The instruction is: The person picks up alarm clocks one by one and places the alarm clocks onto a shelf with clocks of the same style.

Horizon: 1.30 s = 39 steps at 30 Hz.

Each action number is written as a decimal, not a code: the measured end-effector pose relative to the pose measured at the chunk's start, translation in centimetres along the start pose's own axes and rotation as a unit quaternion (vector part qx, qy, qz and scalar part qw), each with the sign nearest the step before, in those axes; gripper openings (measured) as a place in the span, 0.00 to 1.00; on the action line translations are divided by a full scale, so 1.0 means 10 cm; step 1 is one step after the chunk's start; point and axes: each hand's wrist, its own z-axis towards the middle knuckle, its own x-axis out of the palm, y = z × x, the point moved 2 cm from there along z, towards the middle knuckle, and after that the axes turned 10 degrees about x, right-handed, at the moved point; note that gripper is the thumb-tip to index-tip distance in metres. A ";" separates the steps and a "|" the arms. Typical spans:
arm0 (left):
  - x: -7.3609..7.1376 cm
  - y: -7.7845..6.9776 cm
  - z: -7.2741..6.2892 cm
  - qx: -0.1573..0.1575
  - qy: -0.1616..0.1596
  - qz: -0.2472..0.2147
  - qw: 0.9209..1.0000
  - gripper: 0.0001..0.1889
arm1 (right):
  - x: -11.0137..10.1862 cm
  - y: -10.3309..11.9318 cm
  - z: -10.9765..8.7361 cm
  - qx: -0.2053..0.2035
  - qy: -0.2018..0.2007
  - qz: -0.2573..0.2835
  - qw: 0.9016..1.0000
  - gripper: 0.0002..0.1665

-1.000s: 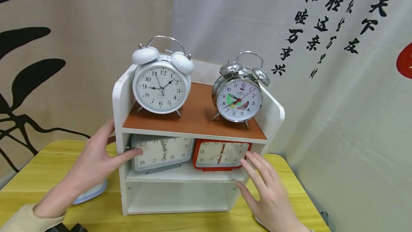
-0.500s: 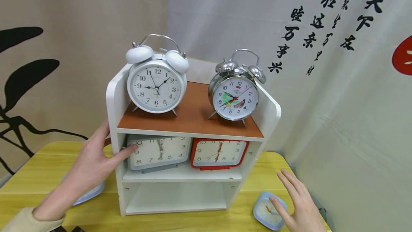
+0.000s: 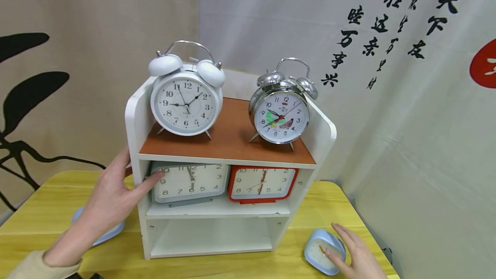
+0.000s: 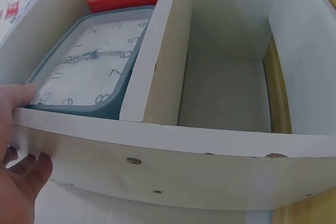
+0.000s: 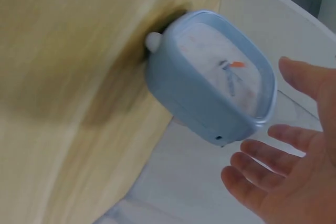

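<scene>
My left hand point(image 3: 112, 193) grips the left side panel of a small white shelf point(image 3: 218, 216). In the left wrist view the thumb lies over the panel's front edge by the grey-blue clock point(image 4: 92, 59), and the fingers point(image 4: 38, 174) lie along the outer face. On the right, my right hand point(image 3: 358, 251) is held with fingers spread beside a small light-blue alarm clock point(image 3: 324, 251) on the table. A gap shows between those fingers and the clock point(image 5: 210, 77) in the right wrist view. A red-framed clock point(image 3: 263, 184) stands on the middle shelf.
A white twin-bell alarm clock point(image 3: 186, 104) and a silver one point(image 3: 280, 115) stand on the brown top board point(image 3: 232, 141). Another pale-blue object point(image 3: 110, 234) lies on the yellow wood table point(image 3: 209, 268), partly hidden behind my left forearm. Printed curtains hang behind.
My right hand has left the shelf's right side and moved right and down to the light-blue clock, uncovering it. The left hand keeps its hold; the view has shifted slightly.
</scene>
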 end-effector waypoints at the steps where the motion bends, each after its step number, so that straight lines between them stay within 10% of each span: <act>1: 0.00 0.00 0.00 0.001 -0.001 0.000 1.000 0.44 | 0.02 -0.01 0.00 0.006 0.007 0.002 1.000 0.42; 28: 0.03 0.00 -0.01 -0.006 -0.001 0.004 1.000 0.41 | 0.15 0.12 -0.12 0.149 0.094 0.093 0.980 0.33; 34: 0.03 0.00 -0.02 -0.018 0.003 0.001 1.000 0.41 | 0.23 0.31 -0.23 0.044 -0.023 0.090 0.995 0.31; 39: 0.02 0.00 -0.05 -0.037 0.007 -0.002 0.999 0.41 | 0.23 0.50 -0.30 -0.098 -0.132 0.088 0.983 0.36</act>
